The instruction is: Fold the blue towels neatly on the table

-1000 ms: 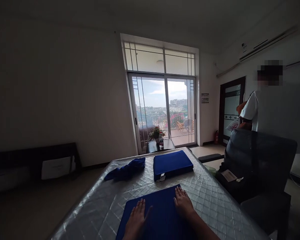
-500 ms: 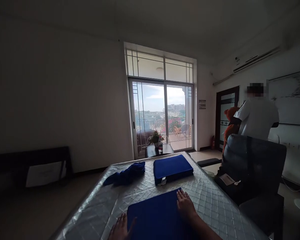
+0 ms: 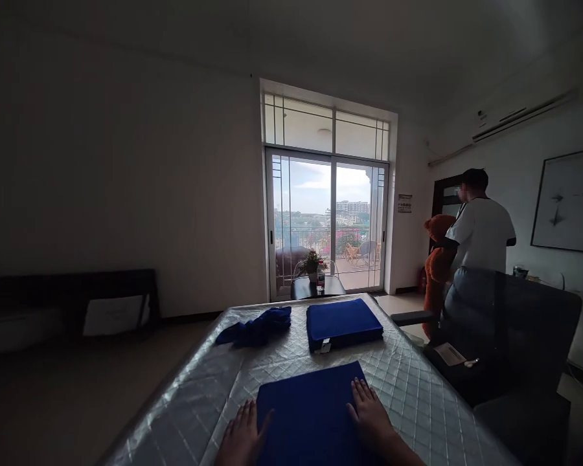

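A flat, folded blue cloth (image 3: 311,414) lies in front of me on the silver quilted table cover (image 3: 272,362). At its left edge rests my left hand (image 3: 243,433), fingers stretched out and the thumb over the cloth. My right hand (image 3: 369,411) lies flat along the right edge, its fingers spread near the far corner. Beyond them sits a neat stack of folded blue cloths (image 3: 344,323) with a white tag on its near side. A crumpled blue cloth (image 3: 257,327) lies left of that stack.
To the right stands a dark armchair (image 3: 510,330) with a card (image 3: 450,354) on its seat. Behind it a person in a white shirt (image 3: 486,233) stands by a large brown teddy bear (image 3: 437,272). A small black table (image 3: 315,288) with a potted plant is past the far edge.
My view has turned slightly left. My right hand has slid a little nearer along the cloth's right edge. The person by the bear has turned sideways.
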A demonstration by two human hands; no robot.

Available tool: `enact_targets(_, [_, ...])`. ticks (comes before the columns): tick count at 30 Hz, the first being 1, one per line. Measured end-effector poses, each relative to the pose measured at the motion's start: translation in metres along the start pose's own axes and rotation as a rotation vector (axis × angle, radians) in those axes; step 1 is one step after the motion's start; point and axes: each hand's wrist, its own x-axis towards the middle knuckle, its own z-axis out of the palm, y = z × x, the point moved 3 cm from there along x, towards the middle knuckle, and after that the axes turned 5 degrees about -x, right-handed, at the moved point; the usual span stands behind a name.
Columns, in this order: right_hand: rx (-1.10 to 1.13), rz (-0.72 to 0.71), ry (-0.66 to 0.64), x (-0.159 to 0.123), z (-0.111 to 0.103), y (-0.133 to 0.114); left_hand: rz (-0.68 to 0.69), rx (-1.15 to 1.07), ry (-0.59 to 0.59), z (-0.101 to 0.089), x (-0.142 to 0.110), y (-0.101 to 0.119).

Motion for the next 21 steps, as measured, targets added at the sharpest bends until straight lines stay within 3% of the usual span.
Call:
enact_targets(3, [0.004,-0.009,-0.002,0.000,-0.002,0.000,-0.039,0.013,0.073,-0.003,-0.004,0.009])
enact_targets(6, [0.013,-0.021,0.006,0.002,-0.001,0.001,0.078,0.021,0.107,0.000,-0.004,0.043])
enact_targets(11, [0.021,-0.022,0.013,0.006,0.005,0.006,0.348,-0.096,-0.086,0.011,-0.003,0.151])
enact_targets(15, [0.015,-0.085,0.014,0.006,0.008,0.010,0.494,-0.176,-0.108,0.016,-0.002,0.225])
enact_targets(18, [0.039,-0.099,0.023,0.006,0.010,0.012,0.543,-0.154,-0.105,0.025,0.005,0.238])
enact_targets(21, [0.064,-0.053,0.025,0.008,0.012,0.014,0.413,-0.103,-0.142,0.036,0.017,0.208])
